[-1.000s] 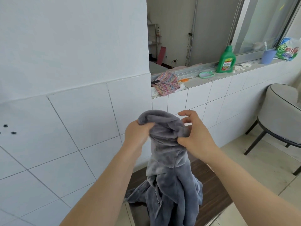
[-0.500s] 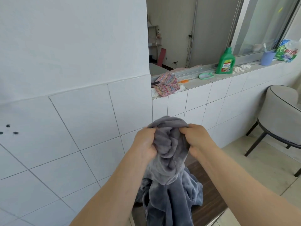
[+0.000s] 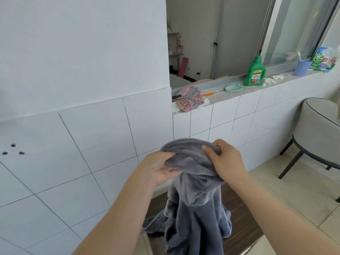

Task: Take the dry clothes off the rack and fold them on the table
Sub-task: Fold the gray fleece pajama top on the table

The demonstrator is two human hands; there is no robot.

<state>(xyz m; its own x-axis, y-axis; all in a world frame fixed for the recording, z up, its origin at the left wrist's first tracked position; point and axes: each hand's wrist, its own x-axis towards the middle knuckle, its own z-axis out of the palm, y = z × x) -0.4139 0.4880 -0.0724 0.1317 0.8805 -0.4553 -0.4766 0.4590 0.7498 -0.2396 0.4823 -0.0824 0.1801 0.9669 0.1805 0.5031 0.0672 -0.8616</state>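
Grey fleece, thick and slippery-looking, makes up the garment [image 3: 193, 205], and its bunched top is gripped from both sides: the left hand [image 3: 158, 169] curls its fingers round the left edge while the right hand [image 3: 225, 160] pinches the right. Most of its weight hangs below both hands, with the lower folds heaped on the dark wooden table [image 3: 237, 216]. The likely trouble is that the tangle hides the true edges, so spreading it could twist it or drag a loose end off the table's edge.
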